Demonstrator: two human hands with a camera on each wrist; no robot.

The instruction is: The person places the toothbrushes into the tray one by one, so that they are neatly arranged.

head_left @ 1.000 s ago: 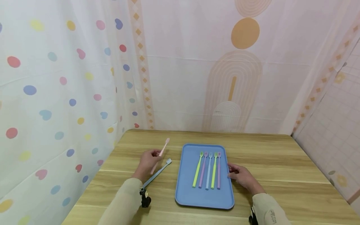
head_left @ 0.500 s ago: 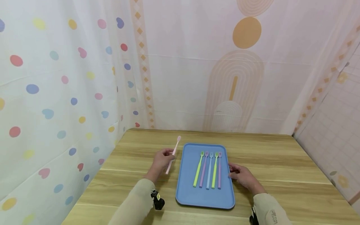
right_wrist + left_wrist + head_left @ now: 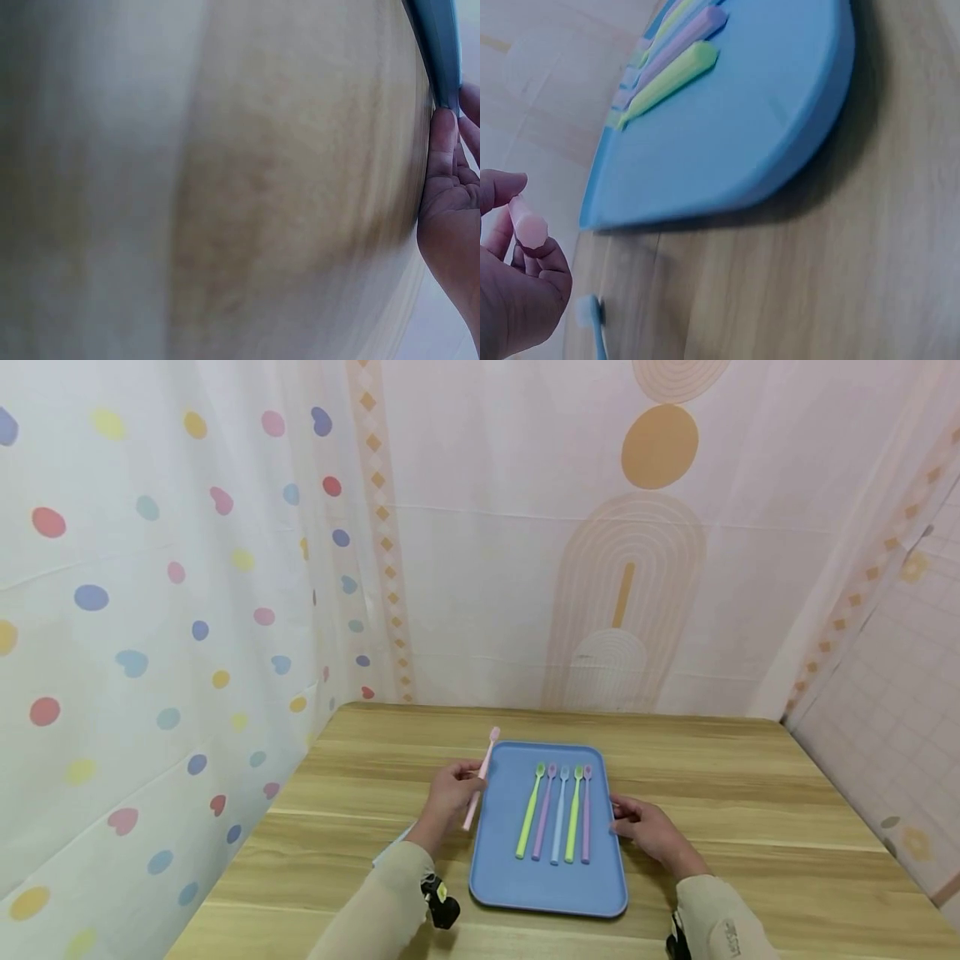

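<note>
My left hand (image 3: 452,800) pinches a pink toothbrush (image 3: 482,775) beside the left rim of a blue tray (image 3: 510,885). The brush is tilted, head away from me, and its upper part overlaps the tray's rim in the head view. In the left wrist view, the pink handle end (image 3: 531,229) sticks out between thumb and fingers. My right hand (image 3: 654,833) holds the tray's right edge, thumb and fingers at the rim (image 3: 442,60). On the tray lie several toothbrushes in a row: yellow-green (image 3: 529,818), purple (image 3: 543,818), light blue (image 3: 558,818), and another yellow-green and purple.
A blue toothbrush (image 3: 393,843) lies on the wooden table (image 3: 720,777) left of the tray, mostly hidden by my left arm in the head view. Its head (image 3: 589,309) shows in the left wrist view. Patterned curtains (image 3: 480,568) hang behind and beside the table.
My left hand has carried the pink toothbrush right, from above the blue toothbrush to the tray's left rim. My right hand has stayed at the tray's right edge.
</note>
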